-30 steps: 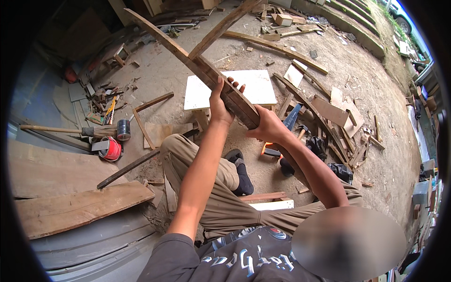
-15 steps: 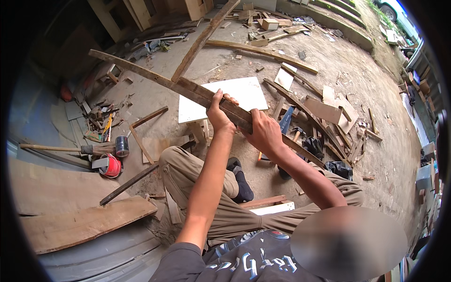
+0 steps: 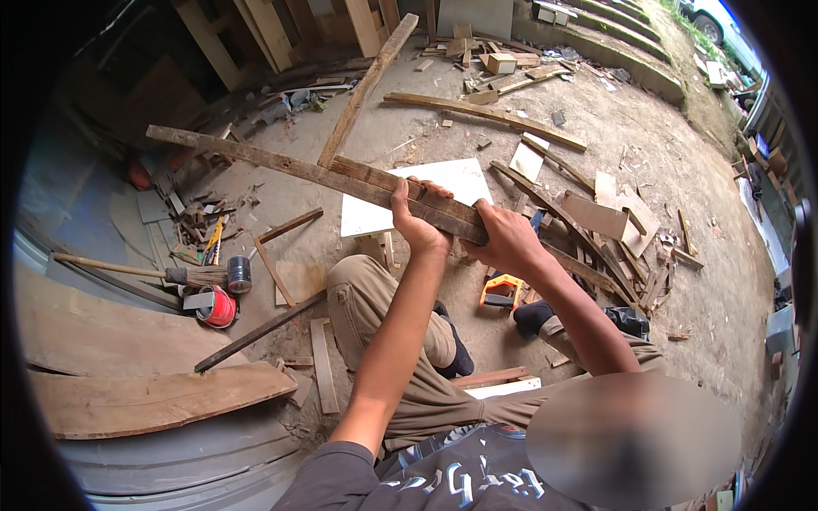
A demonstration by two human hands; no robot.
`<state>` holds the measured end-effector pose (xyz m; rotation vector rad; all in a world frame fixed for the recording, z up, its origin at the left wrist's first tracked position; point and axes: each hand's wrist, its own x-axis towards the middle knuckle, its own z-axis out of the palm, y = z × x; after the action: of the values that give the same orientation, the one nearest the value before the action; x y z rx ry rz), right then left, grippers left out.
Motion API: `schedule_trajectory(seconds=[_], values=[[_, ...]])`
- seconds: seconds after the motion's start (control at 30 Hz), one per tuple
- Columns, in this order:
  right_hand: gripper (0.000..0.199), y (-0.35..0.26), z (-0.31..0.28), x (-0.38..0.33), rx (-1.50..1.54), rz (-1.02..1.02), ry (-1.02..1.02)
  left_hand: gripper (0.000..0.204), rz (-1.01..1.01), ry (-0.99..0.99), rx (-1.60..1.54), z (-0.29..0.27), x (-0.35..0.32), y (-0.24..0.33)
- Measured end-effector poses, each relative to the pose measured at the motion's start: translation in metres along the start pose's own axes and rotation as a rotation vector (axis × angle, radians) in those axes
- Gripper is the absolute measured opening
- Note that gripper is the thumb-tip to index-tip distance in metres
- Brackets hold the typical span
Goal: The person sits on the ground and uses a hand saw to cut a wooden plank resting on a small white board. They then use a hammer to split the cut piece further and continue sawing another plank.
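Note:
Both my hands hold wooden strips up in front of me, above a white board (image 3: 464, 175). A long strip (image 3: 247, 153) runs from the far left to my hands, with a shorter strip (image 3: 375, 175) lying along its far side. Another wooden strip (image 3: 371, 85) angles away from where these two meet; whether it is fastened there I cannot tell. My left hand (image 3: 422, 221) wraps round the paired strips, thumb on the near side and fingers beyond. My right hand (image 3: 511, 238) is closed on their right end. Below it, a handsaw with an orange handle (image 3: 501, 291) lies on the ground.
Scrap wood (image 3: 596, 213) is heaped at right, and a long plank (image 3: 486, 119) lies beyond the white board. At left are a brush (image 3: 192, 276), a dark can (image 3: 239, 274) and a red bucket (image 3: 218, 308). A wide board (image 3: 162, 396) lies near left.
The held strips and both hands sit slightly lower and farther right in view. More of the orange saw handle now shows below my right hand. My grip looks much the same.

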<state>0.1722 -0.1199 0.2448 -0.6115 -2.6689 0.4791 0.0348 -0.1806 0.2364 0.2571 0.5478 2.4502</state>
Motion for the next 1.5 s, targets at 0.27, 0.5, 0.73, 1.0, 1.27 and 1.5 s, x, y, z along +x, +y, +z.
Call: schedule_trajectory(seconds=[0.27, 0.5, 0.73, 1.0, 1.27, 1.5], values=[[0.045, 0.011, 0.010, -0.009, -0.287, -0.025, 0.311, 0.028, -0.037, 0.180, -0.118, 0.007, 0.001, -0.022], [0.046, 0.027, 0.005, -0.001, -0.273, -0.071, 0.315, 0.047, -0.192, -0.005, 0.419, -0.008, -0.017, 0.000], [0.048, 0.044, -0.010, -0.008, -0.288, -0.069, 0.325, 0.063, 0.200, -0.958, 1.803, 0.048, -0.055, 0.045], [0.041, 0.038, -0.013, -0.016, -0.222, -0.038, 0.173, 0.032, 0.632, -1.290, 2.477, 0.032, -0.006, -0.006], [0.045, 0.069, -0.034, -0.023, -0.289, -0.098, 0.300, 0.032, 0.334, -1.292, 2.455, 0.061, 0.003, -0.021], [0.037, 0.087, -0.021, -0.019, -0.147, 0.039, 0.181, 0.032, 0.086, -1.345, 2.509, 0.075, 0.002, -0.024]])
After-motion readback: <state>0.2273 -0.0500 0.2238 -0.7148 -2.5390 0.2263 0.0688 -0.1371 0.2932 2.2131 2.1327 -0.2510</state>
